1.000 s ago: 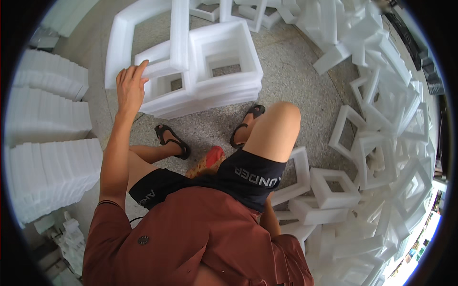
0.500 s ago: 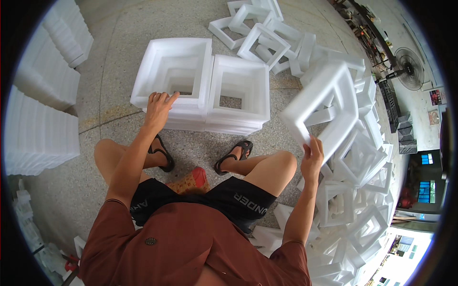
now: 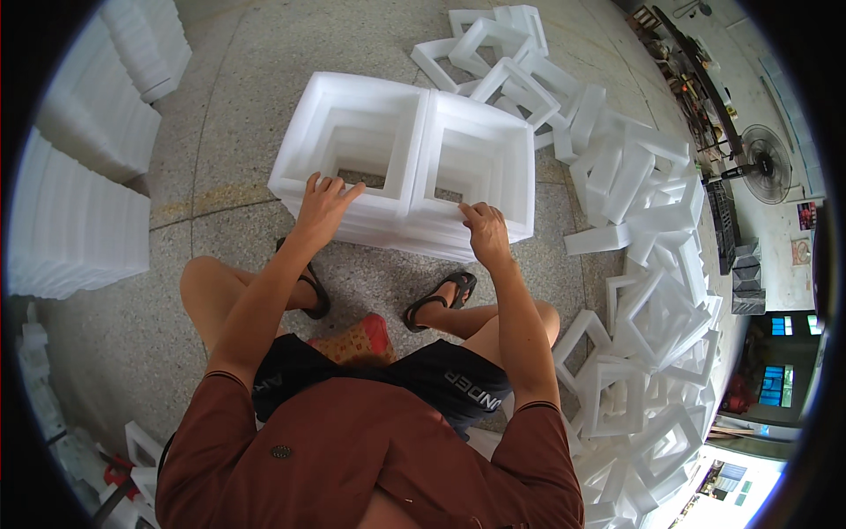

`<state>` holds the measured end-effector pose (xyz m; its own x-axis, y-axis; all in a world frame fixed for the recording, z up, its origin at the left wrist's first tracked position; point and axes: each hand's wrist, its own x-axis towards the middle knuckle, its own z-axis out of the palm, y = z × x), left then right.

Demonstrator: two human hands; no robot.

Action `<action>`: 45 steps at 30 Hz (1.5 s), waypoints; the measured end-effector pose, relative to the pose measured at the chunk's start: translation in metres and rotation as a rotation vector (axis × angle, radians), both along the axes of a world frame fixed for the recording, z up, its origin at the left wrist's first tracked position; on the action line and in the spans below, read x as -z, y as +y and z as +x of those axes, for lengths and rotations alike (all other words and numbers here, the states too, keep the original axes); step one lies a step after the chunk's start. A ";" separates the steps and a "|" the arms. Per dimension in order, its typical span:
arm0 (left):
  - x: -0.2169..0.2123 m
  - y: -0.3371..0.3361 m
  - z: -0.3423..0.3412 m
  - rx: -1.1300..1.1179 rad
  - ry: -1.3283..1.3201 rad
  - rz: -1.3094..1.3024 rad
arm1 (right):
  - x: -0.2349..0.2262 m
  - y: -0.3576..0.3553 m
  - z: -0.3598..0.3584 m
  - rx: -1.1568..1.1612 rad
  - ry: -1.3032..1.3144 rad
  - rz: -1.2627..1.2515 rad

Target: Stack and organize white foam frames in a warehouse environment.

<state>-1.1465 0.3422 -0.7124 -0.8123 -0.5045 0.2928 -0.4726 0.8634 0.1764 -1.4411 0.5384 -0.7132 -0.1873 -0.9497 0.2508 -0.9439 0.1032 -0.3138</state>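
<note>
Two stacks of white foam frames stand side by side on the floor in front of me. My left hand (image 3: 326, 210) is at the near rim of the left stack (image 3: 300, 132), with its fingers hooked over the edge of the top frame. The near rim of the right stack's top foam frame (image 3: 515, 137) is in the grip of my right hand (image 3: 486, 233), its fingers bent over the inner edge. That frame sits level on its stack, against the left one. Speckled floor shows through both openings. My fingers hide parts of the rims.
Loose foam frames (image 3: 652, 304) lie in a long heap on my right, reaching to the far side (image 3: 493, 44). Tall stacks of white foam (image 3: 75, 212) stand on the left. Between my sandalled feet lies a red and tan bag (image 3: 361, 339). A fan (image 3: 765, 165) is at the far right.
My right hand has brought a tilted foam frame leftward from beside the heap onto the right stack. My left hand has stayed at the left stack's near rim.
</note>
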 end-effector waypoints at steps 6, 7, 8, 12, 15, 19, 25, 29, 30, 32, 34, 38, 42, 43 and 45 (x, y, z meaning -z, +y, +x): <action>-0.008 0.007 -0.012 0.021 -0.105 0.016 | -0.068 0.030 0.011 0.211 0.008 -0.004; -0.016 0.013 -0.015 -0.002 -0.069 0.006 | -0.082 0.047 0.002 0.213 -0.053 -0.142; -0.023 0.016 -0.014 -0.021 -0.083 0.016 | -0.098 0.068 -0.002 0.305 -0.093 -0.180; -0.042 0.030 -0.013 0.061 0.139 0.005 | -0.056 0.213 -0.035 0.791 0.100 -0.163; -0.049 0.051 -0.025 0.106 0.307 0.088 | 0.049 0.376 -0.014 1.250 0.084 0.523; -0.049 0.077 -0.032 0.108 0.301 0.148 | 0.069 0.492 0.099 1.358 -0.205 1.183; -0.069 0.127 -0.095 0.377 0.294 0.187 | 0.161 0.591 0.146 1.500 0.327 1.013; -0.094 0.152 -0.098 0.474 0.295 0.129 | 0.070 0.512 0.083 1.423 -0.290 1.192; -0.098 0.162 -0.101 0.475 0.303 0.130 | 0.056 0.518 0.082 1.429 -0.284 1.189; -0.106 0.183 -0.108 0.564 0.336 0.236 | 0.030 0.539 0.071 1.466 -0.224 0.439; -0.111 0.203 -0.111 0.638 0.348 0.330 | -0.035 0.505 0.070 1.385 -0.994 -0.405; -0.125 0.265 -0.140 0.914 0.279 0.622 | -0.057 0.455 0.113 0.864 -1.401 -1.216; -0.159 0.321 -0.163 1.081 0.300 0.789 | -0.067 0.359 0.150 0.837 -1.320 -1.048; -0.168 0.329 -0.163 1.094 0.314 0.813 | -0.084 0.334 0.155 0.817 -1.186 -0.968; -0.178 0.332 -0.156 0.991 0.136 1.136 | -0.098 0.323 0.155 0.740 -1.071 -0.871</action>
